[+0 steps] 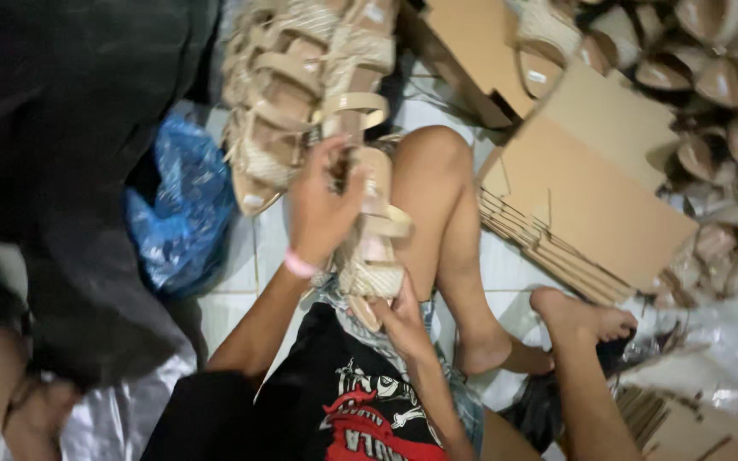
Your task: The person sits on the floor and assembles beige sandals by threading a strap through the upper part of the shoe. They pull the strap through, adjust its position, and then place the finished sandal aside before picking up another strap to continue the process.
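A: Where is the sandal?

B: The beige strappy sandal (373,230) sits upright over the person's lap, above the bent knee (433,158). The left hand (322,209) wraps its upper straps, fingers curled shut around them. The right hand (399,320) cups the lower end from beneath, fingers closed on it.

A: How should it be handled well?

B: I'd judge a firm hold on the sole rather than on the thin straps is safest, so nothing bends. Keep it clear of the pile of matching sandals (292,102) just beyond, which touches its top end, and of the flat cardboard sheets (591,196) lying on the tiled floor (241,256) beside the leg.
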